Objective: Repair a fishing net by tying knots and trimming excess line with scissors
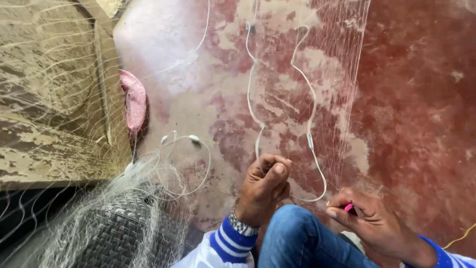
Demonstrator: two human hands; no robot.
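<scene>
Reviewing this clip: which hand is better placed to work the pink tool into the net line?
Probably the right hand: it already pinches the pink tool, while the left hand grips the white net line.

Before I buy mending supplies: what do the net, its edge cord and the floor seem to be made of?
Net: fine, see-through, glossy mesh, likely nylon monofilament. Edge cord, pinched by the left hand: smooth white twine, probably synthetic. Floor: red-coated cement, judging by worn pale patches.
</scene>
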